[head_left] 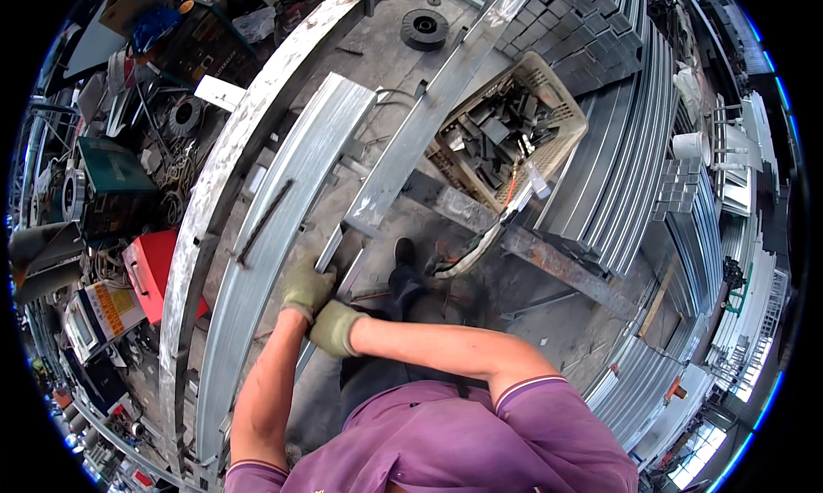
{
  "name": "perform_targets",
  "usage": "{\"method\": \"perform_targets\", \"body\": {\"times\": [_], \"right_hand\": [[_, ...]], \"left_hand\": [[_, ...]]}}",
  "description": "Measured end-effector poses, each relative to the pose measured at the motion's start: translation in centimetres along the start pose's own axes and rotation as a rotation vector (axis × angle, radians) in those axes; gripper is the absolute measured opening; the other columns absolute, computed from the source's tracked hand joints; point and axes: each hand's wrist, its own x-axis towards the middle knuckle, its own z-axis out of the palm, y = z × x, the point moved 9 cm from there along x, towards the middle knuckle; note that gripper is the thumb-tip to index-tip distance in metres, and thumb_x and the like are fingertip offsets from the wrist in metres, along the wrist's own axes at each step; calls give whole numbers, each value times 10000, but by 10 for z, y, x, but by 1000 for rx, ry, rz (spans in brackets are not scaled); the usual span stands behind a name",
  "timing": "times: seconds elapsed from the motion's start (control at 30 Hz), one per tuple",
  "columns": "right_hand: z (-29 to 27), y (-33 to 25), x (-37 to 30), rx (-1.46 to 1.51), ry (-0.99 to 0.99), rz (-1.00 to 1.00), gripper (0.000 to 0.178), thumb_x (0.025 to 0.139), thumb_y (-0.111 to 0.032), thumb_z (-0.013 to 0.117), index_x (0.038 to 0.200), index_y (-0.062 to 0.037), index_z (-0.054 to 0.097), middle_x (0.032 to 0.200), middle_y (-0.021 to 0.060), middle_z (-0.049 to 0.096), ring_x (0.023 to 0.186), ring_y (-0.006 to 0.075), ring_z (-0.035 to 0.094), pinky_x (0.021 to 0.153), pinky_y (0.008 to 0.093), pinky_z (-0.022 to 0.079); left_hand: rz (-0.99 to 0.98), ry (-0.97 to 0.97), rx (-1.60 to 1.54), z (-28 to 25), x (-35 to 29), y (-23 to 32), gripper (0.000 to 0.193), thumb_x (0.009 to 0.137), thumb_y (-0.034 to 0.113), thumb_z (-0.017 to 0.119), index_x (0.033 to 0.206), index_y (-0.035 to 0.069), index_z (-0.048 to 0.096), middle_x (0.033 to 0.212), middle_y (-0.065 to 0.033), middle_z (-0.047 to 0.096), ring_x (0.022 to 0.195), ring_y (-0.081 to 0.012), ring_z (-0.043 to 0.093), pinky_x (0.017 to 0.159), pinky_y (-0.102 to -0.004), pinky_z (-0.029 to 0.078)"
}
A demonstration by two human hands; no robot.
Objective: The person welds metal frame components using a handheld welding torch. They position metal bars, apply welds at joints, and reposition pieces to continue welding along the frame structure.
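Observation:
Both my hands wear pale olive work gloves and are close together in front of my body. My left hand (307, 287) is closed around a narrow metal bar (329, 248), whose thin end shows beyond the fingers. Just to the right and nearer to me, my right hand (337, 328) is closed against the lower part of a similar narrow strip (351, 272); its fingertips are hidden. Whether both strips belong to one piece I cannot tell. Left of my hands lie wide galvanized steel profiles (287, 163) with a thin dark rod (266, 222) across them. A long steel tube (429, 124) runs away ahead.
A beige plastic crate (561, 99) of metal offcuts stands ahead right, beside stacked steel tubes (613, 163). A rusty beam (566, 270) crosses the floor there. A curved whitish beam (219, 163), a red box (154, 274) and a green machine (120, 180) are left. A black wheel (424, 30) lies far ahead.

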Motion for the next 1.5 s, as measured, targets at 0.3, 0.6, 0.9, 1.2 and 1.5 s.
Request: {"method": "perform_targets", "body": {"times": [0.3,0.6,0.9,1.2,1.5], "right_hand": [[-104,276,-217,623,841,661,281,1022,-291,716,1150,-47,769,1010,120,806,926,251,769,835,386,611],[42,621,-322,504,441,1729,586,913,-505,685,1322,-89,746,1288,250,756,1221,422,721,1026,467,549],[50,687,-263,112,322,1398,443,1030,-361,524,1347,-84,664,1388,225,675,1282,431,659,1033,562,546],[36,700,-333,-65,414,1008,430,1033,-326,595,1380,-88,688,1343,179,738,1180,361,724,984,499,577],[-62,491,-348,831,783,775,551,989,-322,735,1493,-121,638,1399,228,707,1220,397,695,1025,505,556]], "left_hand": [[-39,222,59,18,-5,-24,458,863,354,819,1220,76,746,1187,-215,768,1049,-440,741,909,-530,586],[113,342,147,-1,-10,-1,414,830,216,840,1225,118,763,1088,-164,782,976,-392,760,850,-482,597],[174,393,77,-1,-12,14,378,796,144,850,1145,70,726,1056,-170,770,956,-392,754,848,-454,592],[138,376,-21,-1,-13,8,407,720,222,879,1081,92,742,1000,-152,757,934,-392,732,839,-493,578],[-39,200,-14,-3,-25,-10,417,752,277,844,1094,50,775,1094,-193,766,1040,-404,737,915,-497,571]]}}
